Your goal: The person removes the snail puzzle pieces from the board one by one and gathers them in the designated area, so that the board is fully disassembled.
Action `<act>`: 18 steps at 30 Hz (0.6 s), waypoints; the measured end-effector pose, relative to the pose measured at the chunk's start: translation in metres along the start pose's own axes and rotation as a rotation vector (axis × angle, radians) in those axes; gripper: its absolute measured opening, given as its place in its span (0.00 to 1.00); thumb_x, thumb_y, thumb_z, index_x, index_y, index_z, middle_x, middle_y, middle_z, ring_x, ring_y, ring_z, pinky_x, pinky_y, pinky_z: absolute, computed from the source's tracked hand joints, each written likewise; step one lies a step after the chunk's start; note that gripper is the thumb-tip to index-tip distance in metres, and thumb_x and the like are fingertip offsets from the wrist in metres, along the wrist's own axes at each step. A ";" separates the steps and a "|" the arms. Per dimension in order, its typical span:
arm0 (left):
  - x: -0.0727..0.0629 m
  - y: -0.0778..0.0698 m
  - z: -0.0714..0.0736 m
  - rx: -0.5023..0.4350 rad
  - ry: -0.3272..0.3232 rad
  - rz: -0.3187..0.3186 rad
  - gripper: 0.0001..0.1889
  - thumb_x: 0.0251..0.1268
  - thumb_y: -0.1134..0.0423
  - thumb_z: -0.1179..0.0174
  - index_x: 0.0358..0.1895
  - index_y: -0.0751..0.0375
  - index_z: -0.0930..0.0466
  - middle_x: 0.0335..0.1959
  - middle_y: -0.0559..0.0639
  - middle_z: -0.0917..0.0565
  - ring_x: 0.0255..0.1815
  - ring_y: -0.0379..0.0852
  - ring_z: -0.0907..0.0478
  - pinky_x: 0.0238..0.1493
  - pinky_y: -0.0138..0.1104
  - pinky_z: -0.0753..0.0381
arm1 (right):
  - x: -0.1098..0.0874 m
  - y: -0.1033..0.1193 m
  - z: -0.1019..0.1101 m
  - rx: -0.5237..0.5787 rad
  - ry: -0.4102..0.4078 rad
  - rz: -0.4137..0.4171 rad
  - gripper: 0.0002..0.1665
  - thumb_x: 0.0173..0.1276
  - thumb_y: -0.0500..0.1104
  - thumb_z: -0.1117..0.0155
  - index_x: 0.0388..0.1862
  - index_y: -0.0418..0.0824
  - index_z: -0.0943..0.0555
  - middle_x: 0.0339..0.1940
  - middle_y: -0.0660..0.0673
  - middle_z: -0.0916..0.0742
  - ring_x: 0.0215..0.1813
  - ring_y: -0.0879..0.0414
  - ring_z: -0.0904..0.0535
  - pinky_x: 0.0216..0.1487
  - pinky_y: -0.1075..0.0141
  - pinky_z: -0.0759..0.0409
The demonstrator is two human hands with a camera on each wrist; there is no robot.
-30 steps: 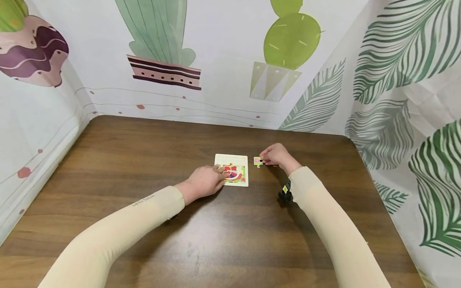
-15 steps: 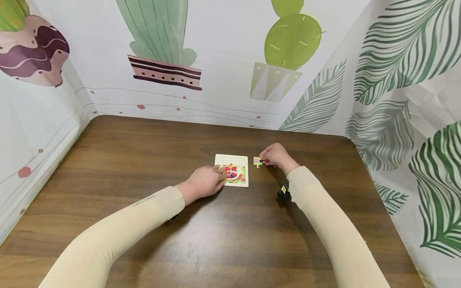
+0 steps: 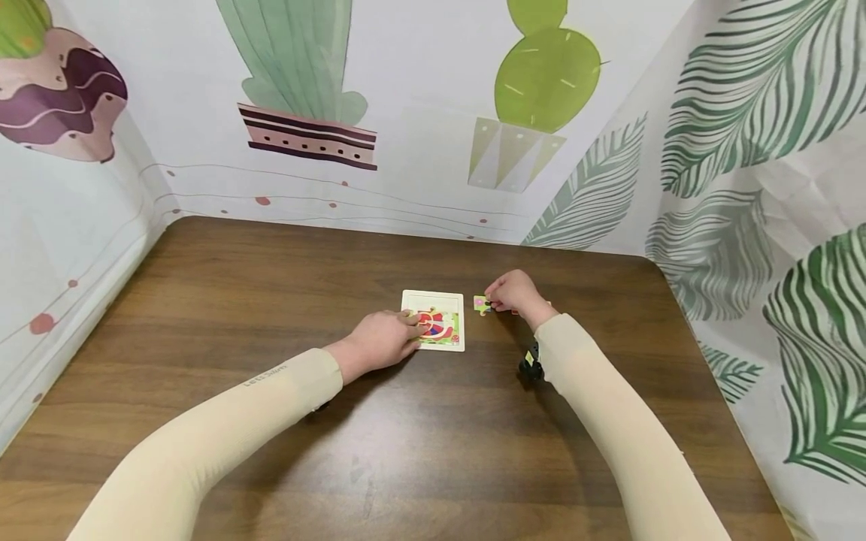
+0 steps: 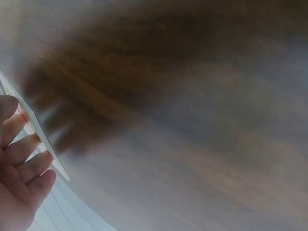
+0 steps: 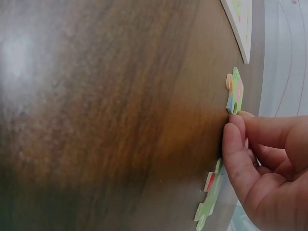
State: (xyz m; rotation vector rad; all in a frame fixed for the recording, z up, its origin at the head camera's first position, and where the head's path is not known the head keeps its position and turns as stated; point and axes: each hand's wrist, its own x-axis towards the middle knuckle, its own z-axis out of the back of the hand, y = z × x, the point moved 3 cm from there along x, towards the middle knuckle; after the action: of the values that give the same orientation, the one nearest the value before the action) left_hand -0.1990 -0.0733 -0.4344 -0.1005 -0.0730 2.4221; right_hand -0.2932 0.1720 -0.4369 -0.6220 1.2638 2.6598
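Note:
My left hand (image 3: 382, 340) rests on a small jigsaw tray (image 3: 433, 294) with a pale rim, its fingers over the left part of a red, blue and green picture. In the left wrist view the fingertips (image 4: 30, 139) touch the tray near its edge (image 4: 57, 165). To the right of the tray, my right hand (image 3: 516, 293) pinches the corner of a green puzzle piece (image 3: 480, 303) with a pink flower. The right wrist view shows thumb and forefinger at the end of this piece (image 5: 238, 86), low at the tabletop.
Another green and red puzzle piece (image 5: 211, 197) lies on the table beside the right hand, mostly hidden in the head view. The brown wooden table (image 3: 406, 466) meets a wall covering (image 3: 419, 128) with cactus and leaf prints behind and at both sides.

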 end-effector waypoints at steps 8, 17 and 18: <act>-0.003 0.001 -0.001 0.019 -0.055 -0.046 0.20 0.74 0.53 0.40 0.62 0.55 0.15 0.66 0.56 0.17 0.68 0.54 0.19 0.69 0.47 0.22 | -0.005 0.002 -0.001 -0.011 0.002 -0.004 0.15 0.72 0.31 0.40 0.52 0.22 0.17 0.28 0.49 0.16 0.24 0.66 0.23 0.31 0.77 0.18; -0.003 0.003 -0.001 -0.003 -0.050 -0.061 0.21 0.73 0.52 0.39 0.64 0.56 0.17 0.68 0.57 0.18 0.70 0.55 0.21 0.73 0.46 0.25 | -0.010 0.001 0.003 0.069 0.049 0.000 0.21 0.76 0.35 0.42 0.62 0.24 0.23 0.44 0.39 0.14 0.33 0.63 0.19 0.41 0.73 0.14; -0.003 0.004 -0.002 -0.002 -0.055 -0.067 0.21 0.73 0.52 0.39 0.63 0.56 0.17 0.67 0.57 0.18 0.70 0.56 0.21 0.73 0.46 0.24 | -0.011 0.001 0.004 0.093 0.057 0.002 0.21 0.76 0.36 0.42 0.63 0.24 0.24 0.48 0.38 0.15 0.36 0.61 0.18 0.45 0.71 0.13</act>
State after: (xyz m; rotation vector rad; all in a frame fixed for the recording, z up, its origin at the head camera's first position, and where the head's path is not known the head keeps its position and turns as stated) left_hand -0.1988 -0.0781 -0.4360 -0.0323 -0.1024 2.3577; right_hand -0.2848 0.1750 -0.4298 -0.6875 1.3945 2.5854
